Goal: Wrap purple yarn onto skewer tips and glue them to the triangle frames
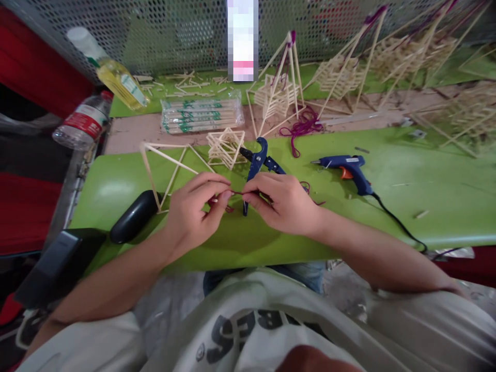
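Note:
A thin dark purple cord (237,193) is stretched in the small gap between my two hands. My left hand (198,209) pinches it between thumb and fingers, with more cord bunched under the fingertips. The other side of it is pinched by my right hand (284,202), and a loose end shows past that palm. Blue cutters (259,161) lie just behind and partly under my right hand. Beyond my left hand stands a wooden stick frame (170,156), partly hidden by the fingers. A small stacked stick lattice (226,148) sits left of the cutters.
A blue glue gun (354,168) with a black cable lies at the right. A black case (135,217) is at the left. Behind are packed sticks (201,114), two bottles (122,82) (87,121), purple cord (300,126) and several stick structures (276,95) on the green table (406,181).

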The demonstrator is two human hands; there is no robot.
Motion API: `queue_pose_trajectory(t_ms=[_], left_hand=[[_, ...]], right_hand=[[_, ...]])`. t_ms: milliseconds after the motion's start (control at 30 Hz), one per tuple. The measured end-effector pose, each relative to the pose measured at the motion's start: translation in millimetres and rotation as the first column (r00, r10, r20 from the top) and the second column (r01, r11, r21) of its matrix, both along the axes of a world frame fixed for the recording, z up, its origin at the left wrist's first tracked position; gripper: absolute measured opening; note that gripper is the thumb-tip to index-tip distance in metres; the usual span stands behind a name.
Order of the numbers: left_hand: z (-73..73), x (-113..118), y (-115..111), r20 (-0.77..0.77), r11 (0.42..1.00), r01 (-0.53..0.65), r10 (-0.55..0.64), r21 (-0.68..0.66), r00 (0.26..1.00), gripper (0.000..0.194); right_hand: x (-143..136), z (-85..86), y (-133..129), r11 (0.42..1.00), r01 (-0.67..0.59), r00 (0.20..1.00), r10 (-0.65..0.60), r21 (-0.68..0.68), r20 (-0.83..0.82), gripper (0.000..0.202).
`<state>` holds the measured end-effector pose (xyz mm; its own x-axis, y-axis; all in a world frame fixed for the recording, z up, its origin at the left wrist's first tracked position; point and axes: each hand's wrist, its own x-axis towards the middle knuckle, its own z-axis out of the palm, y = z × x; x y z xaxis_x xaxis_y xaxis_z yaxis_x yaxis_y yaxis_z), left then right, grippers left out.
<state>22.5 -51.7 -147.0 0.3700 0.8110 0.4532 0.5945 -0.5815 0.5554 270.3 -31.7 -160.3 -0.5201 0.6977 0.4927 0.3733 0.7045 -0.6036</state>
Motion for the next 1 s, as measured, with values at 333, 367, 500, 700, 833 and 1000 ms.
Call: queue_pose_trajectory(t_ms=[333, 367, 500, 700, 833, 1000], left_hand=[[-3.8, -5.3, -1.8, -0.03, 0.997, -0.015, 0.012, -0.076, 0.999, 0.013], [-3.7, -5.1, -1.5, -0.046, 0.995, 0.019, -0.023, -0.099, 0.999, 0.013], [1.6, -0.4, -1.9, -0.107, 0.986, 0.11, -0.123, -0.125, 0.987, 0.011], [3.6, 2.6, -4.5, -0.019, 0.988, 0.063, -0.066, -0.138, 0.998, 0.021], [-3.7, 0.4, -3.5, -0.008, 0.978, 0.047, -0.05, -0.204, 0.999, 0.015], [-4.0, 0.8, -3.0, 0.028, 0.973, 0.05, -0.045, -0.225, 0.999, 0.009]], right_hand=[[0.1, 1.1, -1.3, 0.999, 0.025, 1.0, -0.024, 0.045, -0.008, 0.012], [0.1, 1.7, -1.3, 0.998, 0.024, 1.0, -0.023, 0.055, -0.016, 0.012], [-0.3, 3.0, -1.0, 0.992, 0.02, 0.999, -0.024, 0.128, 0.031, 0.014], [-2.6, -0.3, -1.6, 0.964, 0.012, 0.985, -0.058, 0.266, 0.164, 0.019], [-3.4, -1.4, -2.7, 0.951, 0.001, 0.983, -0.057, 0.309, 0.175, 0.02], [-3.0, -0.1, -3.2, 0.948, 0.003, 0.989, -0.051, 0.318, 0.141, 0.017]])
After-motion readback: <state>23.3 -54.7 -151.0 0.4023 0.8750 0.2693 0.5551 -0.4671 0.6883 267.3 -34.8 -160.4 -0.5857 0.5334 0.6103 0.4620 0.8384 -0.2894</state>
